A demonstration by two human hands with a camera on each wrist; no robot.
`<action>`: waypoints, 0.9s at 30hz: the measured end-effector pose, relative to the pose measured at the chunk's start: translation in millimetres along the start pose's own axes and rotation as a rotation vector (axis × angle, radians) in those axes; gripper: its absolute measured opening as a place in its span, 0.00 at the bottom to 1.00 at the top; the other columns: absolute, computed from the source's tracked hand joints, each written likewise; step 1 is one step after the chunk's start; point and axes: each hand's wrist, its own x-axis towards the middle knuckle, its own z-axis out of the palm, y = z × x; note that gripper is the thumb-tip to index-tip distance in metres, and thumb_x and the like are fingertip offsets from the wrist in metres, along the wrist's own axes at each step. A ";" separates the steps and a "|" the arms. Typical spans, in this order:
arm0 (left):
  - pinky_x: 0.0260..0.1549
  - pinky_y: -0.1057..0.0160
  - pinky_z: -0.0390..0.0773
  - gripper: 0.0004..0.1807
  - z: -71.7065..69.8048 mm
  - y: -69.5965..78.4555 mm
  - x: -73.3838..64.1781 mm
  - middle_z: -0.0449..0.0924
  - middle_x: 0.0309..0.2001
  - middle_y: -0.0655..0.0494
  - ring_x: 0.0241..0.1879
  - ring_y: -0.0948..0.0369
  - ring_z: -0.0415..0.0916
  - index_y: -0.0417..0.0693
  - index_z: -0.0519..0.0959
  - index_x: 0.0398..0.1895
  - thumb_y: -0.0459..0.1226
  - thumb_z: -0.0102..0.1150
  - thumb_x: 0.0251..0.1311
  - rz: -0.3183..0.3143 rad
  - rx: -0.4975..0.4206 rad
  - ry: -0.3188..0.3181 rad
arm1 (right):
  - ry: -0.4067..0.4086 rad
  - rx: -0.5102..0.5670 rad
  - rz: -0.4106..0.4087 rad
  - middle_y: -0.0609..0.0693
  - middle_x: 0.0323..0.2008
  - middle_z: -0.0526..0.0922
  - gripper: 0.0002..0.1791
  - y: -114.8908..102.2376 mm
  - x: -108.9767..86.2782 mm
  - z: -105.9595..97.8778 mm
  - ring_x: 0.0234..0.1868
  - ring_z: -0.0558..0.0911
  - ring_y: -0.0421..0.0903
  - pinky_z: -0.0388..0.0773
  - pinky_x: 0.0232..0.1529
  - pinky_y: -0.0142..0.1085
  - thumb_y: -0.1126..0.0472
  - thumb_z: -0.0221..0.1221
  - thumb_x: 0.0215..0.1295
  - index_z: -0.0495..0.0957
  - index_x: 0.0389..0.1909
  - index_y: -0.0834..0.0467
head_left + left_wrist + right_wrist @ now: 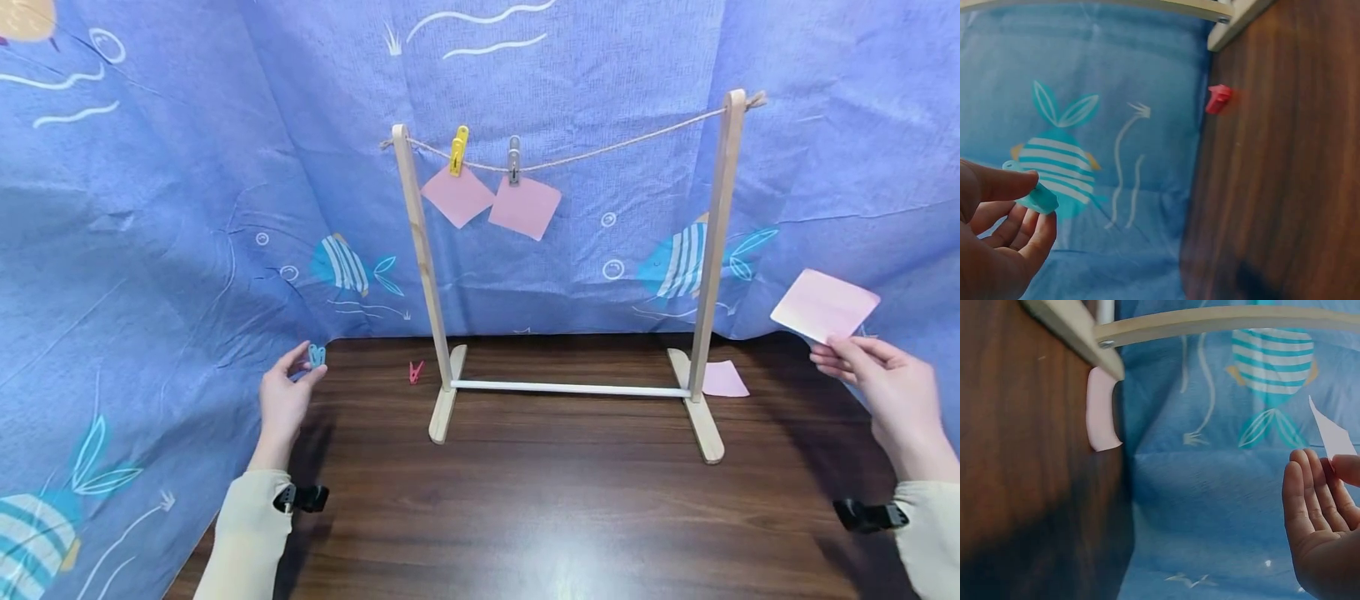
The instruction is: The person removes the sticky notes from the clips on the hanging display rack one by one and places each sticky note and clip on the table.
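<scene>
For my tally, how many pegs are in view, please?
4: yellow peg and gray peg on the rope, blue peg in the left hand, red peg on the table.

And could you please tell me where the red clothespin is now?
In the head view, the red clothespin lies on the brown table, between the left hand and the wooden stand's left foot.

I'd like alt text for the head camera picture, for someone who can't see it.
A person's left hand pinches a blue clothespin and their right hand a pink paper square, on either side of a wooden stand. Two more pink squares hang clipped to its string.
</scene>
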 end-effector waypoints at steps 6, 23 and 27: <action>0.39 0.82 0.71 0.28 11.5 -16.1 3.9 0.79 0.57 0.37 0.43 0.67 0.74 0.37 0.74 0.67 0.30 0.65 0.63 -0.014 0.044 -0.057 | -0.073 -0.102 0.106 0.47 0.27 0.89 0.14 10.9 -10.1 -21.7 0.29 0.88 0.37 0.82 0.31 0.24 0.70 0.56 0.73 0.88 0.35 0.53; 0.45 0.53 0.78 0.29 60.6 -57.4 33.6 0.78 0.57 0.31 0.51 0.44 0.77 0.30 0.69 0.69 0.30 0.60 0.64 -0.099 0.209 -0.270 | -0.456 -0.342 0.410 0.45 0.33 0.89 0.25 59.0 -26.6 -57.6 0.36 0.87 0.38 0.83 0.37 0.28 0.70 0.45 0.79 0.86 0.37 0.42; 0.34 0.61 0.77 0.29 69.5 -61.6 42.4 0.77 0.58 0.32 0.48 0.46 0.78 0.31 0.69 0.69 0.30 0.60 0.64 -0.125 0.233 -0.302 | -0.510 -0.393 0.454 0.45 0.33 0.89 0.22 64.6 -28.0 -63.4 0.35 0.87 0.38 0.84 0.36 0.30 0.69 0.46 0.79 0.85 0.37 0.45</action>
